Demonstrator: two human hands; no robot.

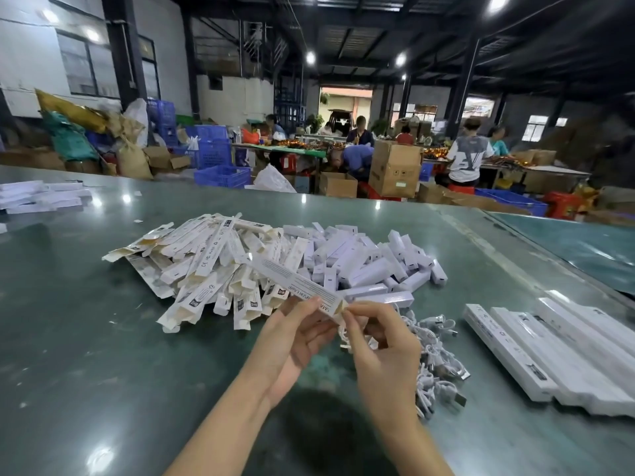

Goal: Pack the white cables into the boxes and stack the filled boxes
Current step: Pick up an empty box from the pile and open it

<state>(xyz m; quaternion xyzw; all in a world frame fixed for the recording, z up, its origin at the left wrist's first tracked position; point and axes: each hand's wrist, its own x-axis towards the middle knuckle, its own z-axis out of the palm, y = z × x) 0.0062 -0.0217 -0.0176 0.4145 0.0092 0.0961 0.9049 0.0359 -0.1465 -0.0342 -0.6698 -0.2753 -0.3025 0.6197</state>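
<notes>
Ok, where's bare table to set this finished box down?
Free: the green table left of the left hand, below the flat box pile. Also the strip between the cables and the stacked boxes. Crowded: straight ahead, around the small white boxes.

Beyond the glossy green worktable point(103, 338) we see blue plastic crates point(222, 175), stacked brown cardboard cartons point(395, 168), a red plastic stool point(561, 204) and seated workers at a far green-topped table point(280, 151)

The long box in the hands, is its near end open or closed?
Open. The long box shows a brown inside at its near end, where the right hand pinches the flap; the left hand holds the box.
</notes>
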